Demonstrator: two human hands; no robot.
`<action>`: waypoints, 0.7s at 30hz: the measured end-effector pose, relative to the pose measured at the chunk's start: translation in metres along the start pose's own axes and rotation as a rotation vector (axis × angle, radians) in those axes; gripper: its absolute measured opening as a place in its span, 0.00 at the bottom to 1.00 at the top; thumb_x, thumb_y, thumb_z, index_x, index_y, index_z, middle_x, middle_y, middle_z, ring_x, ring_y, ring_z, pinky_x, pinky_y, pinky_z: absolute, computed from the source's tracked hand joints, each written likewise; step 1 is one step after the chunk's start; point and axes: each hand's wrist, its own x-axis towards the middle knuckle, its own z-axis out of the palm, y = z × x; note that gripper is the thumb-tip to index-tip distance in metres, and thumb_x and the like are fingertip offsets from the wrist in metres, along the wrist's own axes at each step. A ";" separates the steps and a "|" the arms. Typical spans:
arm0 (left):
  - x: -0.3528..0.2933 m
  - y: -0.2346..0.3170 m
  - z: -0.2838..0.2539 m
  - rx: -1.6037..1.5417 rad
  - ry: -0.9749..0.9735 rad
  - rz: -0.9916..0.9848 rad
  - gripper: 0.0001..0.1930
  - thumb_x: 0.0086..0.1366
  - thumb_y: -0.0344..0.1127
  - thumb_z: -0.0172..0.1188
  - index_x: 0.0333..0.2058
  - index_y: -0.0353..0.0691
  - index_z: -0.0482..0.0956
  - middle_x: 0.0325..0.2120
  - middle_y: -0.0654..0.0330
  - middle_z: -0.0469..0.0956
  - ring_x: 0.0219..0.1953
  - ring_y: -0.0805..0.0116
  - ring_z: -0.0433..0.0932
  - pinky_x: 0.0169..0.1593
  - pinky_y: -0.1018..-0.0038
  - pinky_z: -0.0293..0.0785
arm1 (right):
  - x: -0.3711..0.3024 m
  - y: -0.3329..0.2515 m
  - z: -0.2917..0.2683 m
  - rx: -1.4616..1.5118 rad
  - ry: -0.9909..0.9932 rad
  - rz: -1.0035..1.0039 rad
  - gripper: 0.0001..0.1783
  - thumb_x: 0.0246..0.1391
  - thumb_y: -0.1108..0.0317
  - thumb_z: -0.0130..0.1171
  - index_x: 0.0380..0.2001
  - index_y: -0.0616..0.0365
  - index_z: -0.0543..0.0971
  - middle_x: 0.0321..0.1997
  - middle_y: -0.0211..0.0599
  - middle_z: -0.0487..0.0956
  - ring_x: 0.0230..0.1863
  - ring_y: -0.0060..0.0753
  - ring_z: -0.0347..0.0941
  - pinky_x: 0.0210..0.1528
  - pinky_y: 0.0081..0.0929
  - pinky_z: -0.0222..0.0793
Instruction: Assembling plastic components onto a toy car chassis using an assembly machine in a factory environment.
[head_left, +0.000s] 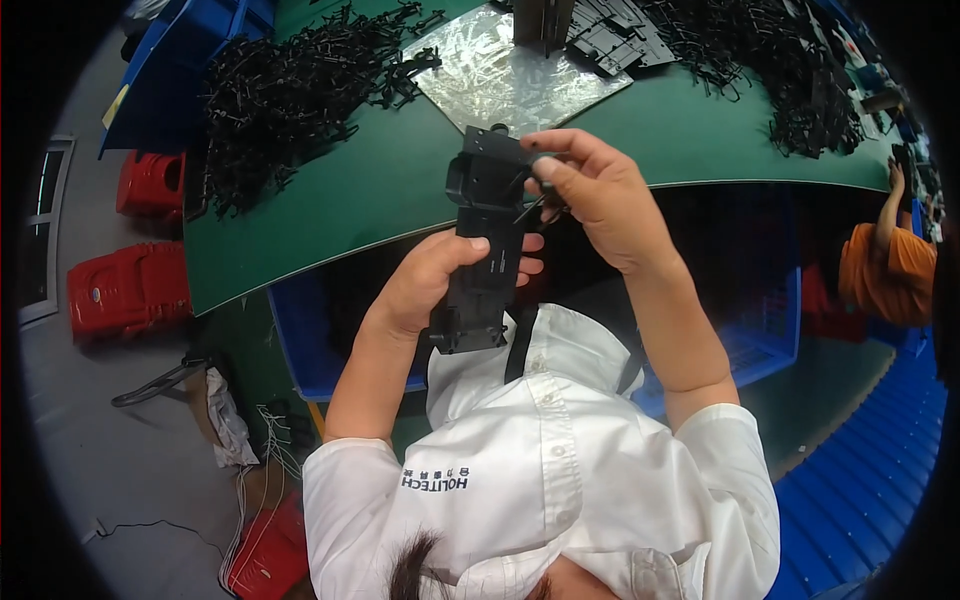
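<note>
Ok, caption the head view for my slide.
Both hands, left and right, hold a black plastic part above a green table.

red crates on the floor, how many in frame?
3. One red crate by the table's left end, one just below it, one at the bottom edge, partly cut off. More may be hidden.

My one view comes from a camera on my head, looking steeply down over my chest, so my white shirt [530, 470] fills the lower edge and my forearms rise from it toward the middle. My left hand [440, 280] and right hand [590, 195] sit close under the lens, near the centre. Beyond my hands lies the green table [370, 190], its edge bent by the fisheye. Left of my left hand the floor [120, 440] drops far below. A dark rim rings everything.
</note>
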 end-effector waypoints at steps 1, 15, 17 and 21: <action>-0.002 0.000 0.002 -0.002 -0.002 0.000 0.23 0.60 0.34 0.46 0.52 0.27 0.63 0.48 0.46 0.70 0.48 0.57 0.73 0.51 0.65 0.70 | 0.001 0.003 0.006 -0.055 0.005 -0.047 0.14 0.55 0.71 0.53 0.45 0.61 0.73 0.33 0.29 0.76 0.31 0.15 0.70 0.29 0.13 0.67; -0.008 -0.017 0.005 0.263 0.230 -0.009 0.10 0.59 0.30 0.54 0.39 0.35 0.74 0.30 0.65 0.75 0.30 0.79 0.74 0.36 0.81 0.72 | -0.009 0.026 0.017 -1.038 0.184 -0.649 0.14 0.50 0.76 0.54 0.43 0.58 0.76 0.28 0.37 0.75 0.30 0.34 0.68 0.34 0.24 0.65; -0.008 -0.019 0.007 0.298 0.249 0.004 0.10 0.60 0.33 0.55 0.38 0.35 0.74 0.30 0.65 0.75 0.29 0.80 0.73 0.34 0.82 0.71 | -0.009 0.028 0.019 -1.084 0.187 -0.682 0.14 0.50 0.76 0.54 0.43 0.58 0.76 0.28 0.37 0.75 0.30 0.34 0.68 0.34 0.24 0.65; -0.005 -0.029 0.005 0.260 0.334 0.069 0.15 0.62 0.43 0.56 0.37 0.36 0.74 0.28 0.67 0.75 0.27 0.83 0.72 0.29 0.85 0.70 | -0.009 0.032 0.022 -1.036 0.265 -0.768 0.13 0.47 0.78 0.56 0.39 0.62 0.76 0.29 0.39 0.75 0.32 0.40 0.68 0.34 0.29 0.66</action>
